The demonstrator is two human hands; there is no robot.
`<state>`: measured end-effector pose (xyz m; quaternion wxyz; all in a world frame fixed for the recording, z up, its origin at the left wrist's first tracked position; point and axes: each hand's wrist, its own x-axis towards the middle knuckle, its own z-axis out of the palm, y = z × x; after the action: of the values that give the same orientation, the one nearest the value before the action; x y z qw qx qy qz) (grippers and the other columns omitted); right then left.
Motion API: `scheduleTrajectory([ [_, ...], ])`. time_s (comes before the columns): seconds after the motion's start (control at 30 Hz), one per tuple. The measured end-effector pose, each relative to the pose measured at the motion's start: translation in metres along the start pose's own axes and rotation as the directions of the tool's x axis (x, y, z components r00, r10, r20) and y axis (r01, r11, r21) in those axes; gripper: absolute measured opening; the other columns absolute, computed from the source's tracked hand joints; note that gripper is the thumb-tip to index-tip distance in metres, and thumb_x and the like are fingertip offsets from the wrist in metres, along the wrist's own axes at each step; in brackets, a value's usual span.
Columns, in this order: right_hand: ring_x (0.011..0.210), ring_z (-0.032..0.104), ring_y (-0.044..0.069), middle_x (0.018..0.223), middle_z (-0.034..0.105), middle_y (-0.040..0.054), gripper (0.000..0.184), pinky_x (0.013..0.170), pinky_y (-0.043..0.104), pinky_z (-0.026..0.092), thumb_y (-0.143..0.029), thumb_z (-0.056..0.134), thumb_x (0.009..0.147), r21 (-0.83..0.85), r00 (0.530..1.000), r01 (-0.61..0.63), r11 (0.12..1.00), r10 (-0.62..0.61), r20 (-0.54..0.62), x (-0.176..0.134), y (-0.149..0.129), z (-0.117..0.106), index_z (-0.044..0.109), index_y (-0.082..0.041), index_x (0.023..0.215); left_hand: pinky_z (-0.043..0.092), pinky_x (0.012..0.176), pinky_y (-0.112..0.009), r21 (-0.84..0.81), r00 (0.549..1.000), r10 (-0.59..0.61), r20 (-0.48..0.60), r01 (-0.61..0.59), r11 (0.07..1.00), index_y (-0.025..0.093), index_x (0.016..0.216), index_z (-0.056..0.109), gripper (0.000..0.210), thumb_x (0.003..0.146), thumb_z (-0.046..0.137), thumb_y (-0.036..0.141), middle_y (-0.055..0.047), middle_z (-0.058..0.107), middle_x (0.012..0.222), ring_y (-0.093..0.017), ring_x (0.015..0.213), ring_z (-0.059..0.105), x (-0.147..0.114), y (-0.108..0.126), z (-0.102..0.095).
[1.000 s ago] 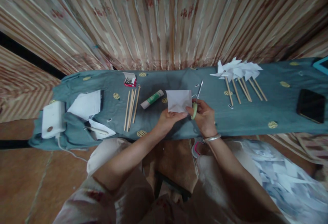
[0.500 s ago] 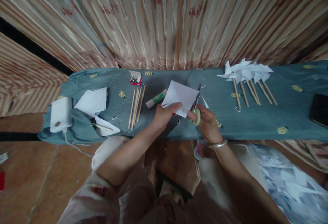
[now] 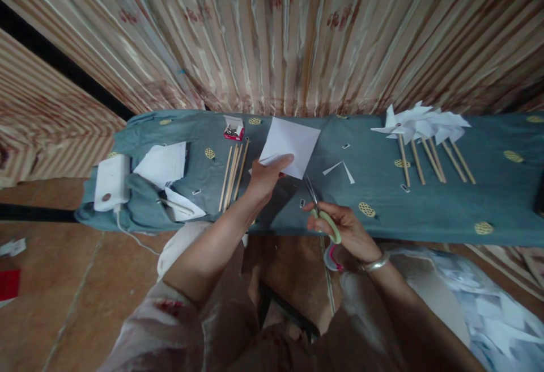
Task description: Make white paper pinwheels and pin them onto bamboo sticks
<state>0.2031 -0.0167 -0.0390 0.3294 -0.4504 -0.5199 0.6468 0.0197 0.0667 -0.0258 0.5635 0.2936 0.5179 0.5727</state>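
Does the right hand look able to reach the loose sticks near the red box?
Probably not easily: the right hand holds scissors, and the left hand, holding paper, is between it and the sticks.

Lighting is dim, with soft shadow toward the near edge of the table (image 3: 429, 210), fine detail smeared and the curtain (image 3: 289, 49) stretched outward.

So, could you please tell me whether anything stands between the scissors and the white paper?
Nothing visible does: the scissors in the right hand point toward the near corner of the white paper, tips close to it. The left hand grips the paper further left, and two paper strips lie off to the right.
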Motion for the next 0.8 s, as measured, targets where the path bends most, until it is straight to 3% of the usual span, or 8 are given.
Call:
scheduleTrajectory([
  [0.37,0.058,0.053,0.012,0.064,0.062,0.0001,0.047,0.056,0.027,0.047,-0.057,0.079,0.069,0.001,1.0,-0.014,1.0,0.014,-0.022,0.0033,-0.0059,0.0035,0.075,-0.019,0.095,0.047,0.059,-0.027,0.009,0.999,-0.017,0.028,0.017,1.0,0.015,0.077,0.071,0.026,0.057,0.081,0.029,-0.007,0.074,0.084,-0.019,0.072,0.067,-0.0027,-0.0063,0.0042],
  [0.8,0.057,0.056,0.012,0.063,0.064,-0.0006,0.047,0.057,0.027,0.051,-0.059,0.077,0.069,-0.012,1.0,0.009,1.0,-0.009,-0.025,0.0053,-0.0065,0.0042,0.074,-0.019,0.095,0.045,0.056,-0.024,-0.005,0.999,-0.042,0.033,0.042,0.999,0.014,0.077,0.068,0.025,0.059,0.08,0.026,-0.005,0.071,0.078,-0.015,0.067,0.063,-0.0074,-0.0044,0.0072],
])
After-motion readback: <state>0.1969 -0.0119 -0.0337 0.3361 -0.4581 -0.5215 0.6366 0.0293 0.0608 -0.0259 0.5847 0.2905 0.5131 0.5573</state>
